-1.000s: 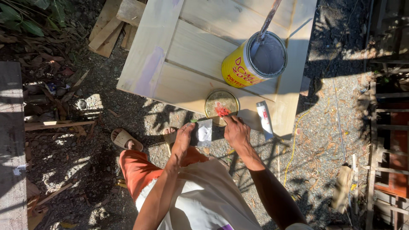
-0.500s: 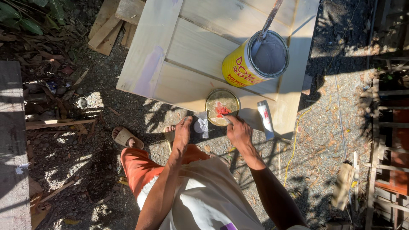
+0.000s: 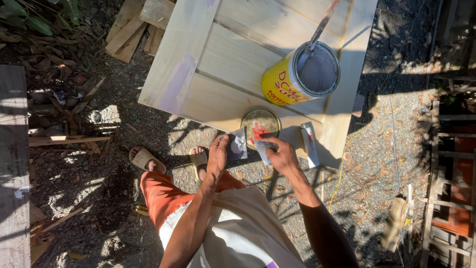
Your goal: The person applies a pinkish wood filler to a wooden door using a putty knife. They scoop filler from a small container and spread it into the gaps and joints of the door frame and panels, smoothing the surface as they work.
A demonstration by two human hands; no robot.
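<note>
Head view, outdoors, strong sun with hard shadows.

Right hand (image 3: 283, 156): fingers closed on a thin flat scraper blade (image 3: 264, 145), its tip just at the near rim of a round tin lid (image 3: 260, 124). The lid lies flat on the near edge of a pale wooden door panel (image 3: 233, 59) and carries a red smear with a pale, yellowish layer under it.

Left hand (image 3: 218, 154): fingers pinched on a second flat grey-white blade (image 3: 237, 146), held just left of the lid, over the panel's edge.

Handling, as judged: both blades look thin, light and stiff, possibly springy; held at the back end, working edge free. The paste on the lid looks soft and sticky, likely to smear. The lid looks shallow and light, so it may slide if pushed sideways.

Nearby: a yellow can (image 3: 300, 74) stands open on the panel beyond the lid, grey filler inside, a stir stick (image 3: 321, 27) leaning out of it. A small tube (image 3: 310, 144) lies right of the lid, near the panel's corner.

Surface: the panel is flat, with raised framing and recessed boards, and a faint purple patch at its left.

Surroundings: gravel ground (image 3: 386, 164), dry leaves, wood offcuts (image 3: 129, 27) at upper left, a wooden frame at right. The person wears orange shorts and sandals.
</note>
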